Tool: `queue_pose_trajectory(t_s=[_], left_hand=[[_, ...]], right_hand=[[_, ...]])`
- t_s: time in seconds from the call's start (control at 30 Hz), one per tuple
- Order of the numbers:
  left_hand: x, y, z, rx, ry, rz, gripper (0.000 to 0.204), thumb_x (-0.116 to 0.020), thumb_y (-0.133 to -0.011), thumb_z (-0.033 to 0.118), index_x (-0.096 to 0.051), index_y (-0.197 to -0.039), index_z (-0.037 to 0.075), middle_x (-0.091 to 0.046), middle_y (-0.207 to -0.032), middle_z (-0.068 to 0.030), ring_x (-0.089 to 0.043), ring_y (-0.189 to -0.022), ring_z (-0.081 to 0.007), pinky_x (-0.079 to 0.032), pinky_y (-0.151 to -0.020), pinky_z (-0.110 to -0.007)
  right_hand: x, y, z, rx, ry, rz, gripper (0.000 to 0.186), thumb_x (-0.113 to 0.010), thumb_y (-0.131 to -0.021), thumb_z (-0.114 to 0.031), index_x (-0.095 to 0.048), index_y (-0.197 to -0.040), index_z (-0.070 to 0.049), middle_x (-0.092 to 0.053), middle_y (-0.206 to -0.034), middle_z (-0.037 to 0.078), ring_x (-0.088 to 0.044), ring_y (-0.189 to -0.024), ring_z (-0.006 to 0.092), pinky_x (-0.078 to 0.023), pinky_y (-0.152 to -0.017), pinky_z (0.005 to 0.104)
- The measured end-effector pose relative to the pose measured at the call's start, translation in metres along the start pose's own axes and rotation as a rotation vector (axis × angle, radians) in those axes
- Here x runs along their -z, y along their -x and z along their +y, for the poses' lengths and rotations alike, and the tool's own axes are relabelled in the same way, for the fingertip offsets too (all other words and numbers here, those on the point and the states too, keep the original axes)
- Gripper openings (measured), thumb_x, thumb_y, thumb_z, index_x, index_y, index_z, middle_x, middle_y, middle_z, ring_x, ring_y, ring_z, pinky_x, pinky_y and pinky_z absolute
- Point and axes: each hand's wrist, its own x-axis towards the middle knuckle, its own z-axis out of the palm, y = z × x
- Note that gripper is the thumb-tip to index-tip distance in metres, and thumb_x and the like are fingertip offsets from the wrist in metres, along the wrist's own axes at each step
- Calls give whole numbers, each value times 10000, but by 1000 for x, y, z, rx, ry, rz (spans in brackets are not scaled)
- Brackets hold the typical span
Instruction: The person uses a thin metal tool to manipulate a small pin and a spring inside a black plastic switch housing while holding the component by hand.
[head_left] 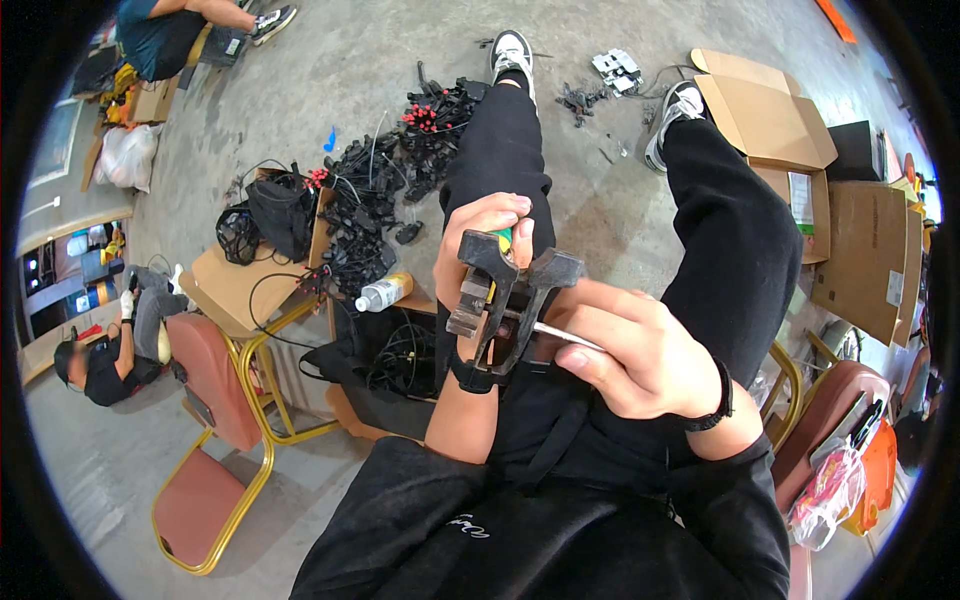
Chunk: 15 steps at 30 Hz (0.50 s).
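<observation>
Above my lap, my left hand [476,222] is closed around a black bracket-like clamp [545,280] with two broad, flared arms and a slotted metal-looking block at its left side. A bit of green and yellow shows between the fingers and the clamp; what it belongs to is hidden. My right hand [640,345] pinches a thin metal rod [568,336], whose left end reaches the middle of the clamp. Whether the rod sits inside the clamp or only touches it I cannot tell. Both hands are close together, with the clamp between them.
Black parts and cables [370,170] lie heaped on the floor ahead. A clear bottle [384,292] lies left of my hands. Chairs [205,500] flank me, and an open cardboard box [760,110] stands at the right. Two other people sit at the left.
</observation>
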Motion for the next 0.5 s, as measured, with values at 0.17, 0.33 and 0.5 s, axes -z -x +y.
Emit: queue_pose_trajectory(t_s=[0.17, 0.33, 0.5], left_hand=[[1, -1, -4, -25, 8, 0, 300, -635, -705, -137, -526, -937, 18, -615, -901, -142, -622, -808, -211, -508, -721, -293], [1, -3, -1, -33, -42, -32, 331, -653, -679, -146, -526, -934, 22, -615, -899, -141, -622, -806, -217, -508, -716, -293], [1, -1, -1, -37, -97, -52, 321, -654, -689, -135, -526, -938, 23, -615, -898, -138, -617, -805, -222, -507, -711, -300]], right_hand=[[-3, -1, -12, -236, -594, -15, 408, -362, -974, -243, -546, -748, 42, -553, -626, 80, -556, -487, 152, -419, -464, 247], [-1, 2, -15, -450, -1028, -33, 434, -346, -980, -226, -513, -696, 57, -507, -567, 100, -519, -438, 153, -387, -399, 223], [12, 2, -13, -703, -1913, -168, 480, -243, -992, -260, -404, -643, 27, -391, -474, 106, -389, -274, 161, -303, -221, 244]])
